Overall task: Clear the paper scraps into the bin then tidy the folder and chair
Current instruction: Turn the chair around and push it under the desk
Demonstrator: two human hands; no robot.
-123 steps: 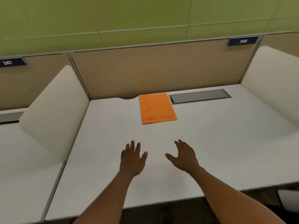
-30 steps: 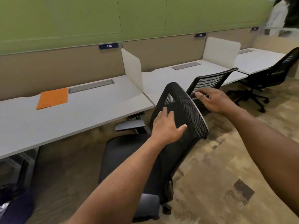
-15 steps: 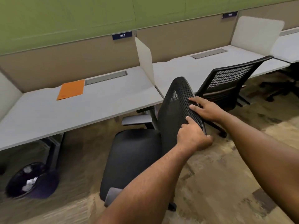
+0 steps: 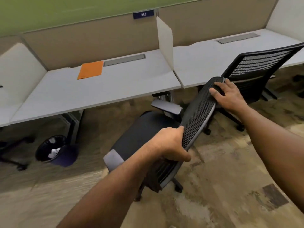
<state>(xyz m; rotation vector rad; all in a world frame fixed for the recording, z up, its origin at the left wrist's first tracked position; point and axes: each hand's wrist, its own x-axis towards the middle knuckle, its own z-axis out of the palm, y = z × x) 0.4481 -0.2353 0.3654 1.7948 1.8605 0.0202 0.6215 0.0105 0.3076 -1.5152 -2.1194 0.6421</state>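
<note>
Mesh chair (image 4: 199, 112) back in both hands' grip, left hand (image 4: 171, 145), right hand (image 4: 228, 94), base hidden

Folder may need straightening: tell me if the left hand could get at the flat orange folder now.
Probably not. The left hand grips the black mesh chair back, and the flat orange folder lies far across the white desk.

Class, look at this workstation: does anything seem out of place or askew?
Yes. The black chair stands away from the desk, turned sideways, with both hands on its mesh backrest. Nothing looks spilled or damaged.
</note>
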